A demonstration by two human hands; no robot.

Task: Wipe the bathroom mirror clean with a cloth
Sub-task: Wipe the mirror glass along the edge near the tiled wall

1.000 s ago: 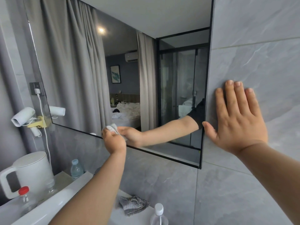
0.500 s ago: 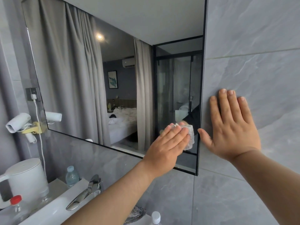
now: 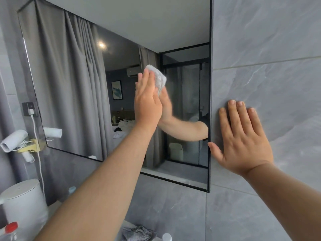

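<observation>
Mirror (image 3: pixel 73 80): wall-mounted, dark-framed, glass filling the frame from 9 to 1 o'clock; rigid, smooth, likely slippery under a damp wipe, fragile at the edges; not to be held, only pressed on evenly.

Cloth (image 3: pixel 159 78): small, white, folded into a pad, pressed flat against the glass just above centre, toward 12 o'clock. Judged light, soft, pliable, apt to bunch or slide out unless pinned across its whole face; best held under flat fingers, palm behind.

Left hand (image 3: pixel 147 100): fingers straight and together, pressing the cloth to the mirror; grip open, flat, no curl round the fabric visible. Far edge of cloth showing past the fingertips at 1 o'clock.

Right hand (image 3: pixel 243 141): at 3 o'clock, spread flat on the grey tiled wall (image 3: pixel 269 49) just beside the mirror's right frame, thumb near the frame; grip open, holding nothing, apparently bracing.

Hairdryer (image 3: pixel 13 140): at 9 o'clock, in a yellow wall holder (image 3: pixel 33 145).

Kettle (image 3: pixel 24 204): white, at 8 o'clock on the worktop.

Red-capped bottle (image 3: pixel 10 228): at 7 o'clock.

Grey rag (image 3: pixel 139 233): crumpled, at 6 o'clock on the worktop.
</observation>
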